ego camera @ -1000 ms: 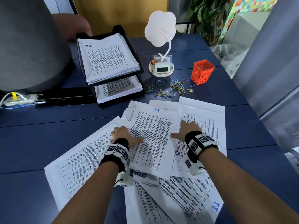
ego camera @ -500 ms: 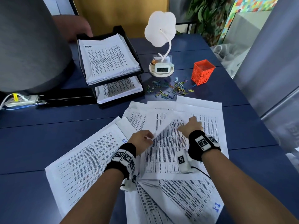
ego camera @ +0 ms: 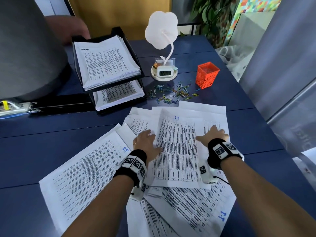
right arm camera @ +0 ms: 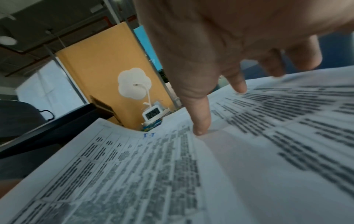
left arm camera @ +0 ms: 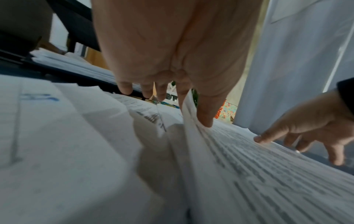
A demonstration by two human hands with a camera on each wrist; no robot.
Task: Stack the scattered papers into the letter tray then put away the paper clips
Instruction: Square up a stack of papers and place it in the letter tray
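Observation:
Printed papers (ego camera: 82,175) lie scattered over the near half of the blue table (ego camera: 51,134). One table-printed sheet (ego camera: 177,147) sits on top between my hands. My left hand (ego camera: 153,140) pinches its left edge; in the left wrist view the edge of the sheet (left arm camera: 191,136) rises between thumb and index finger of the left hand (left arm camera: 193,109). My right hand (ego camera: 208,134) rests spread on the papers, thumb at the sheet's right edge, as the right hand (right arm camera: 220,109) also shows up close. The black letter tray (ego camera: 112,85) holds paper stacks on two tiers. Coloured paper clips (ego camera: 172,94) are strewn behind the papers.
An orange mesh cup (ego camera: 206,75) stands right of the clips. A white flower-shaped lamp with a clock (ego camera: 164,72) stands behind them. Another person's grey sleeve (ego camera: 25,48) and hand (ego camera: 68,28) are at the far left by the tray. A power strip (ego camera: 15,107) lies at the left edge.
My left hand pinched the top sheet's edge and lifted it; the sheet has now come down flatter between my hands. My right hand shifted a little to the right.

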